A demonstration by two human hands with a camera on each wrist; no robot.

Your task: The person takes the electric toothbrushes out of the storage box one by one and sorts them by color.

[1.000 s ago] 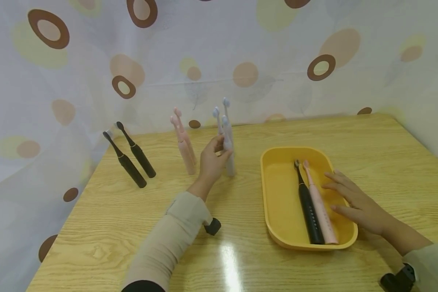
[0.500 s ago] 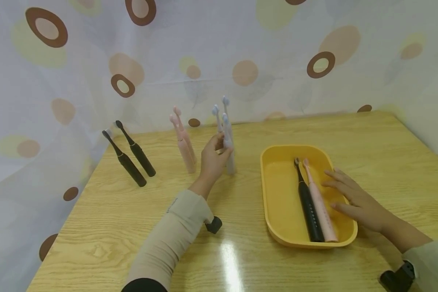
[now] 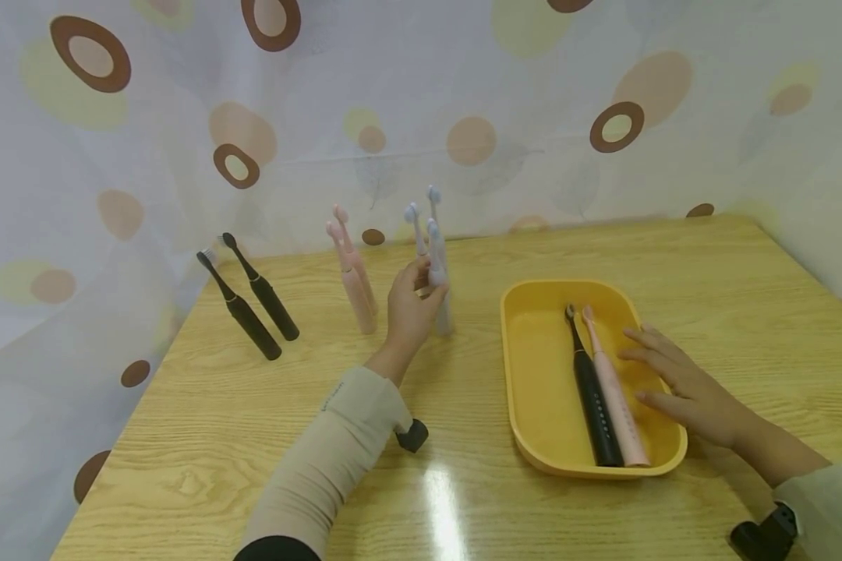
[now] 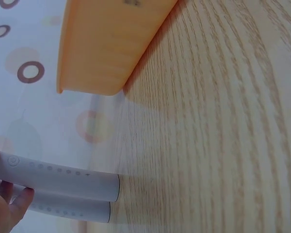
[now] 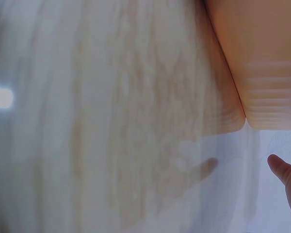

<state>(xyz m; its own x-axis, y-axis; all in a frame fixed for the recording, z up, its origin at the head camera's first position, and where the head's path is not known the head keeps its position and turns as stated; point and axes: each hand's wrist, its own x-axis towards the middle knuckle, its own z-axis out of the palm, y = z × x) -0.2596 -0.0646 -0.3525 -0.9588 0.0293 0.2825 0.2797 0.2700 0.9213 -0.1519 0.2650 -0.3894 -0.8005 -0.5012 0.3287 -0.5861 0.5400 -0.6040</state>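
Observation:
Near the table's middle, my left hand (image 3: 408, 310) pinches the front one of three upright white electric toothbrushes (image 3: 444, 318), fingers and thumb around its upper handle. Two white toothbrush (image 4: 63, 177) handles, one beside the other, stand on the table in the left wrist view, with fingertips (image 4: 22, 201) at the upper part. Over the right rim of a yellow tray (image 3: 539, 374) rests my right hand (image 3: 688, 389), fingers spread and holding nothing. Inside the tray lie a black electric toothbrush (image 3: 593, 405) and a pink one (image 3: 620, 409), side by side.
Left of the white group stand two pink toothbrushes (image 3: 358, 300). Two black toothbrushes (image 3: 254, 329) stand farther left. A patterned curtain (image 3: 309, 101) hangs behind the wooden table (image 3: 238, 460).
The head of the left white toothbrush has shifted slightly left. Both hands stay almost where they were, and the tray and its contents have not moved.

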